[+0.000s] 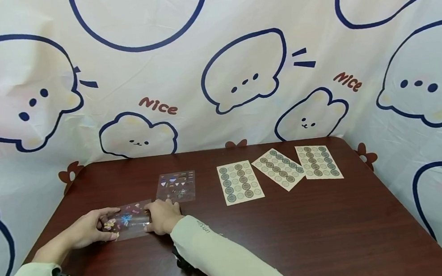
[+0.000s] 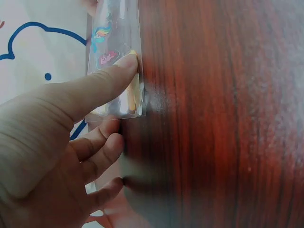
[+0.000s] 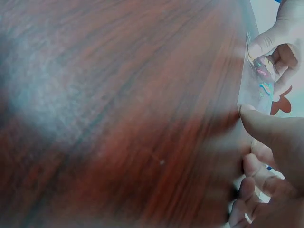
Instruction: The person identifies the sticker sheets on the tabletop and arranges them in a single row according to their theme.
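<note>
A clear sticker sheet with small colorful cartoon figures lies at the left of the table, between the two hands. My left hand grips its left end. In the left wrist view the thumb lies on top of the sheet, while other fingers are partly beneath its edge. At the opposite end, my right hand pinches the sheet. The right wrist view shows the right thumb on the sheet's near edge and the other fingers bent below. Part of the sheet is hidden by the hands.
Behind the right hand lies a second clear sheet with small stickers. Farther right are three cream sheets of round stickers: one on its own, a tilted one, and a third touching it. A patterned cloth hangs behind the table.
</note>
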Demonstrator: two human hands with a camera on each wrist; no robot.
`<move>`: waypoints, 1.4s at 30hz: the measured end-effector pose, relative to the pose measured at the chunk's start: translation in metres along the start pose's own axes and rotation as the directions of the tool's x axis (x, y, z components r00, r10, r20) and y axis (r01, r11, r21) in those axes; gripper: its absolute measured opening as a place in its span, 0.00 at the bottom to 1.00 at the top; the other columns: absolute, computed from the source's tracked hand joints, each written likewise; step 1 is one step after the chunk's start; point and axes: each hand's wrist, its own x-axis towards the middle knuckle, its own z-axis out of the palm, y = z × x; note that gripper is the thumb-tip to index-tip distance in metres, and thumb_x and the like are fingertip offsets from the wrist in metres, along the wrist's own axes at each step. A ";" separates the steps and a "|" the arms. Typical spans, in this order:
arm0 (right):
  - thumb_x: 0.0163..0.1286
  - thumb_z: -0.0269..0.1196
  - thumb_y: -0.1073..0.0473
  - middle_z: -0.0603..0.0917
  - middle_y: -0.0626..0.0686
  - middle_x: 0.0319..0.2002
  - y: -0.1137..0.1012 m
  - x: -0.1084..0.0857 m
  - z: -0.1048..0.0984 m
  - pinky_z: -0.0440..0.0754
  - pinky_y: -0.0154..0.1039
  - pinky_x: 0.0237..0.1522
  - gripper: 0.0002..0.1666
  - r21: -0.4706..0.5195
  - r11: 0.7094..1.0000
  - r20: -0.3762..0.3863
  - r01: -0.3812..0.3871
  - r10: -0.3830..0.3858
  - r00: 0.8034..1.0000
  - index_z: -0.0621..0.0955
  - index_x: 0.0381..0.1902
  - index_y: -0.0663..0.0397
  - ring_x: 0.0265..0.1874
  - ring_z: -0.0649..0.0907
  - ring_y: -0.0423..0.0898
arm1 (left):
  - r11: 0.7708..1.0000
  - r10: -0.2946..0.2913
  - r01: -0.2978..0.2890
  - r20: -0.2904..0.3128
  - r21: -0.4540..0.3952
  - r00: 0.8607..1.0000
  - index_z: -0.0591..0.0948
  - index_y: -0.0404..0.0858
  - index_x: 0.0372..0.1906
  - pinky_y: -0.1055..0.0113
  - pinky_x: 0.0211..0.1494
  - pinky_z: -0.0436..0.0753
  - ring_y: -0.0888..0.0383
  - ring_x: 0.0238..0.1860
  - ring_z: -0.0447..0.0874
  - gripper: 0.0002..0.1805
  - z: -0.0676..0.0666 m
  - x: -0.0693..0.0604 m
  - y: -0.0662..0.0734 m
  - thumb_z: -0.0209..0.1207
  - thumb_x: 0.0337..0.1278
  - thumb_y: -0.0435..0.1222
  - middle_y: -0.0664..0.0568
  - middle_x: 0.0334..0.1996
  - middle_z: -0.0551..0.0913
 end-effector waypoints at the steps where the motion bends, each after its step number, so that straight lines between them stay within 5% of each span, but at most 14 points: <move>1: 0.62 0.71 0.38 0.81 0.32 0.61 0.000 0.000 0.000 0.73 0.39 0.53 0.34 0.007 1.000 -0.003 0.010 -0.010 1.000 0.76 0.66 0.21 0.60 0.79 0.41 | 1.000 -0.007 0.007 0.003 -0.011 1.000 0.71 0.27 0.67 0.64 0.36 0.68 0.54 0.38 0.70 0.46 0.000 0.000 0.000 0.76 0.47 0.47 0.48 0.35 0.74; 6: 0.63 0.72 0.41 0.86 0.29 0.50 0.003 0.003 0.000 0.78 0.32 0.49 0.33 0.036 0.998 -0.028 0.058 -0.057 0.998 0.78 0.66 0.25 0.55 0.83 0.34 | 0.999 -0.004 0.004 0.001 -0.036 1.000 0.71 0.28 0.68 0.67 0.33 0.67 0.55 0.35 0.70 0.46 0.001 0.000 0.003 0.76 0.48 0.47 0.48 0.34 0.74; 13: 0.62 0.74 0.47 0.80 0.33 0.27 0.009 0.001 -0.004 0.73 0.26 0.35 0.34 0.164 0.981 -0.017 0.100 -0.098 0.995 0.78 0.66 0.32 0.29 0.78 0.29 | 0.993 0.054 -0.054 -0.009 -0.107 0.999 0.70 0.26 0.68 0.69 0.28 0.70 0.62 0.29 0.68 0.44 0.002 -0.001 0.002 0.75 0.49 0.42 0.49 0.34 0.72; 24: 0.60 0.76 0.52 0.77 0.35 0.26 0.006 -0.007 -0.006 0.71 0.24 0.37 0.36 0.314 0.940 -0.061 0.130 -0.116 0.991 0.78 0.67 0.34 0.27 0.74 0.31 | 0.980 0.063 -0.069 -0.041 -0.185 0.997 0.66 0.26 0.70 0.69 0.28 0.74 0.64 0.28 0.70 0.42 0.001 -0.008 0.000 0.73 0.53 0.36 0.45 0.38 0.72; 42: 0.62 0.74 0.52 0.75 0.34 0.26 0.008 -0.017 -0.013 0.69 0.24 0.34 0.35 0.303 0.929 -0.099 0.214 -0.193 0.976 0.77 0.68 0.35 0.23 0.71 0.32 | 0.994 0.059 -0.075 -0.176 -0.082 0.983 0.72 0.31 0.68 0.68 0.26 0.70 0.68 0.28 0.69 0.38 -0.002 -0.023 0.010 0.72 0.55 0.41 0.47 0.39 0.73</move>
